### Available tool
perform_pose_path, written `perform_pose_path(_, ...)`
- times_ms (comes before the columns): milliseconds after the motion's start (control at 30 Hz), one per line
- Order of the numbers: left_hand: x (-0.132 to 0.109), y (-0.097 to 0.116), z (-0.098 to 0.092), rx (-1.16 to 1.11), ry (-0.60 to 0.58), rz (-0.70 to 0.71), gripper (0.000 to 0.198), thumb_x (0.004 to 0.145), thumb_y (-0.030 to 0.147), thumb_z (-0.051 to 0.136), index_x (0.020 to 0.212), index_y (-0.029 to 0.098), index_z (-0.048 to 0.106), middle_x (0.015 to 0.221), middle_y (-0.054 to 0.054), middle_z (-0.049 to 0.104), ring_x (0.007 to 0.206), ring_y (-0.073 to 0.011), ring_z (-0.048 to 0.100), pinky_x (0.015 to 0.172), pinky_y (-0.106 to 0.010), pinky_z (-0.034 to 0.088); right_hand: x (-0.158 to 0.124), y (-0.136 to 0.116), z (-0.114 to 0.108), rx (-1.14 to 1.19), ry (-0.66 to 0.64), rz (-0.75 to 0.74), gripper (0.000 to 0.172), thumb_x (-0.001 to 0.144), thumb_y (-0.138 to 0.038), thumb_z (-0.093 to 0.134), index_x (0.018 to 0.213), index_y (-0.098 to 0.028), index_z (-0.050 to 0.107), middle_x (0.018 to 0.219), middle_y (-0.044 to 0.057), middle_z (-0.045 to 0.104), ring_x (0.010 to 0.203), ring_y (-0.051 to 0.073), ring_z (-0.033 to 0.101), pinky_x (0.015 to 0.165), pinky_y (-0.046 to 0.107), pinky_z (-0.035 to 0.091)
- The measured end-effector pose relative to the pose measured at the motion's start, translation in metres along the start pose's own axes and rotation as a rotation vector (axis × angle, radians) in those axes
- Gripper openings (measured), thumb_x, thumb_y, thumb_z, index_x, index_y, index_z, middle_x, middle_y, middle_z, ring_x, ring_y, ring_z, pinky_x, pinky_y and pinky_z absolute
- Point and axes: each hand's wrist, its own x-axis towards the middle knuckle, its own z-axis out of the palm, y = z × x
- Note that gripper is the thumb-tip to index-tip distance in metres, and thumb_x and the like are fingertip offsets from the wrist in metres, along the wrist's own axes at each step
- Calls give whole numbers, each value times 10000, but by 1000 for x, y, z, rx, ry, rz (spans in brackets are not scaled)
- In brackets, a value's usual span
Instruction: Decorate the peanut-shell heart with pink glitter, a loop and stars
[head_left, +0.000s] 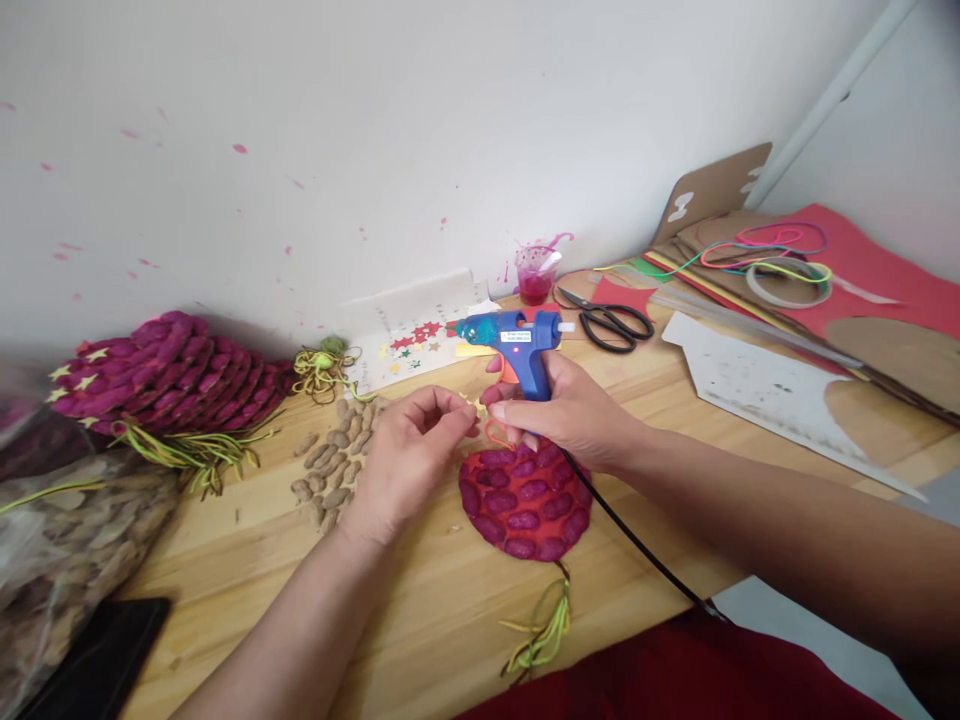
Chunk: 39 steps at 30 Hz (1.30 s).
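Note:
My right hand (pixel 570 410) is wrapped round the handle of a blue glue gun (pixel 517 345), whose nozzle points left and whose small light is lit. My left hand (pixel 420 440) is closed in a pinch, with a small pale yellow star (pixel 477 404) at its fingertips. The thumb and fingers of my right hand come close to the same star. Just below the hands lies a round red disc with purple-painted peanut shells (pixel 525 520) stuck on it. An orange loop (pixel 498 433) rises from its top, and a yellow-green tassel (pixel 541 625) hangs from its lower edge.
Loose peanuts (pixel 330 470) lie left of my hands. Behind are a sheet with small stars (pixel 409 350), a cup of pink paint (pixel 536 275) and black scissors (pixel 611 320). Finished-looking purple peanut pieces (pixel 180 375) are stacked left, above a peanut bag (pixel 82 550). Cardboard (pixel 877 350) lies right.

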Motion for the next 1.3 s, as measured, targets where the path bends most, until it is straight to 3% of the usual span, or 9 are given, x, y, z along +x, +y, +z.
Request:
perform_pose_path(100, -1, 4, 2, 307, 156, 229, 108, 841, 289, 696, 785, 198, 675, 755, -8, 682, 595, -128, 533, 602, -259, 397, 2, 2, 0, -15, 26, 2, 425, 726, -125, 742, 1095, -206, 547, 805, -35, 699, 483, 87, 608, 412, 203, 441)
perform_pose_path(200, 0, 4, 2, 487, 225, 376, 67, 825, 242, 688, 765, 212, 677, 776, -12, 682, 622, -141, 545, 624, -268, 400, 4, 3, -2, -19, 52, -4, 394, 738, -129, 749, 1071, -203, 553, 725, -58, 667, 461, 83, 586, 402, 196, 434)
perform_pose_path(367, 5, 4, -7, 382, 196, 219, 114, 826, 298, 711, 751, 214, 690, 706, 3, 668, 565, -133, 509, 574, -263, 382, 8, 3, -6, -26, 77, -22, 330, 767, -133, 747, 1028, -208, 561, 653, -70, 636, 460, 88, 562, 395, 189, 420)
perform_pose_path(600, -2, 16, -22, 208, 27, 43, 168, 749, 355, 807, 697, 206, 750, 672, -17, 671, 581, -134, 500, 561, -248, 379, 4, -8, -10, -11, 38, -79, 200, 852, -278, 745, 949, -217, 583, 751, -32, 642, 504, 84, 559, 400, 196, 393)
perform_pose_path(767, -22, 8, -27, 193, -112, -26, 141, 754, 343, 798, 709, 211, 781, 703, -35, 703, 639, -155, 562, 603, -244, 423, -24, -13, -18, -102, 5, -13, 279, 839, -408, 795, 933, -218, 614, 773, -12, 662, 488, 94, 565, 407, 224, 390)
perform_pose_path(867, -32, -1, -31, 196, -116, -82, 157, 748, 369, 807, 728, 214, 792, 709, -44, 712, 640, -163, 562, 577, -241, 410, -49, -12, -29, -225, -3, 73, 331, 880, -522, 741, 921, -213, 628, 604, -17, 625, 460, 116, 527, 410, 241, 373)
perform_pose_path(1000, -36, -7, -34, 245, -110, -113, 175, 722, 389, 818, 724, 215, 792, 710, -47, 723, 623, -167, 549, 564, -244, 396, -80, -13, -41, -462, -32, 149, 489, 902, -653, 652, 693, -218, 576, 490, -4, 565, 444, 118, 465, 427, 266, 360)
perform_pose_path(1133, -33, -7, -37, 301, -182, -68, 173, 746, 387, 781, 732, 215, 801, 688, -40, 718, 605, -166, 550, 563, -246, 387, -104, -16, -42, -685, -59, 164, 604, 925, -699, 571, 561, -217, 550, 498, 24, 565, 484, 129, 478, 450, 276, 365)
perform_pose_path(1300, -29, -7, -45, 340, -207, -50, 190, 740, 397, 759, 690, 215, 784, 620, -31, 672, 570, -162, 527, 531, -247, 362, -118, -12, -33, -832, -71, 129, 562, 964, -662, 515, 608, -231, 561, 560, 30, 583, 542, 174, 532, 487, 301, 409)
